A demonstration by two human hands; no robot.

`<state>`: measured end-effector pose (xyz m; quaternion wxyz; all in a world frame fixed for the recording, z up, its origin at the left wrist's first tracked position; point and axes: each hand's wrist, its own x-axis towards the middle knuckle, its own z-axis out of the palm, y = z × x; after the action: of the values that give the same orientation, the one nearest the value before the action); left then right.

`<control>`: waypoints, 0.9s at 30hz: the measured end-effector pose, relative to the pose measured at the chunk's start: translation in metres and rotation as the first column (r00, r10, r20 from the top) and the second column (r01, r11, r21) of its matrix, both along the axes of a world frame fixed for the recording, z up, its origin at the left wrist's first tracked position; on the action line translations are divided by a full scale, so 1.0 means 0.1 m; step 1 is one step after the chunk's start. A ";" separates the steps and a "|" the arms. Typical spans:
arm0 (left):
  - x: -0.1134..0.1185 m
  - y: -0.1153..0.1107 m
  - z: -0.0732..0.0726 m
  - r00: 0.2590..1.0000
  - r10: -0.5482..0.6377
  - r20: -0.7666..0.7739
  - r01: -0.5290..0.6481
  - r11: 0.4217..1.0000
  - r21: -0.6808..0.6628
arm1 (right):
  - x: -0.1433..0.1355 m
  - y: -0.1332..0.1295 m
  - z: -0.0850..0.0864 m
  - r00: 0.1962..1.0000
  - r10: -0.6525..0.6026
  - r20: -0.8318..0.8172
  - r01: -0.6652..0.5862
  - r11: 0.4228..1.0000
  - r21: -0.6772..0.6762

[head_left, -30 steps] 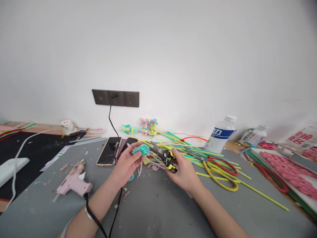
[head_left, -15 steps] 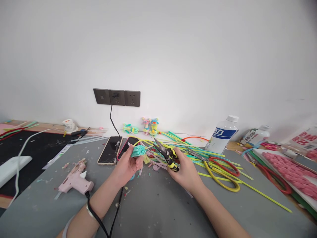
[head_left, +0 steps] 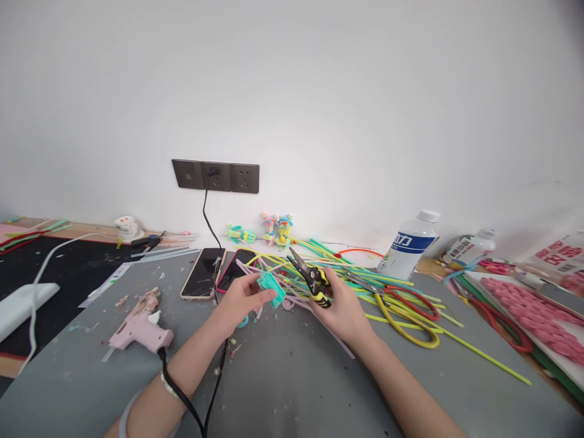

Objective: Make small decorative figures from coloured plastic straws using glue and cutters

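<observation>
A small turquoise bundle of fuzzy stems (head_left: pixel 272 288) is pinched between the thumb and fingers of my left hand (head_left: pixel 244 299). My right hand (head_left: pixel 340 304) is wrapped round black-and-yellow pliers (head_left: pixel 314 281), whose jaws point up and to the left. The pliers are just right of the bundle, apart from it. Behind both hands lies a spread of yellow, green and lilac pipe cleaners (head_left: pixel 374 304). Scissors with red and yellow handles (head_left: pixel 387 304) lie on them, right of my right hand.
A pink glue gun (head_left: pixel 142 328) with a black cord lies at left. Phones (head_left: pixel 203 274) rest behind my left hand. Small figures (head_left: pixel 276 230) stand by the wall; a white bottle (head_left: pixel 408 246) is at right, near pink braided pieces (head_left: pixel 533 310).
The turquoise bundle has moved slightly right and down and is turned to another angle in my left hand. The pliers, still in my right hand, have shifted only a little.
</observation>
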<state>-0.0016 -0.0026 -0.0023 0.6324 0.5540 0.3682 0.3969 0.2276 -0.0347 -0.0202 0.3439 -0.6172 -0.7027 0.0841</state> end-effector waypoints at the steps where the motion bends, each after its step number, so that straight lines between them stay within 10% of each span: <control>1: 0.00 -0.01 -0.01 0.994 -0.031 -0.106 0.037 0.997 0.060 | 0.01 0.01 0.00 1.000 -0.008 -0.007 0.008 1.000 0.000; 7: 0.01 -0.02 -0.14 0.842 -0.108 -0.529 0.310 0.899 0.310 | 0.02 0.02 -0.02 1.000 -0.016 -0.009 0.016 1.000 0.009; 15: -0.05 0.00 -0.15 0.808 -0.082 -0.583 0.359 0.854 0.377 | 0.01 0.01 -0.01 1.000 0.002 0.024 -0.002 1.000 -0.015; 27: 0.01 0.01 -0.04 0.982 0.100 -0.162 -0.053 0.962 0.268 | 0.00 0.03 -0.03 0.952 0.081 0.296 -0.126 0.983 0.136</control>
<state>-0.0008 -0.0014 -0.0058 0.5029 0.6508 0.3875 0.4164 0.2279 -0.0316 -0.0237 0.2790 -0.5569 -0.7811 -0.0434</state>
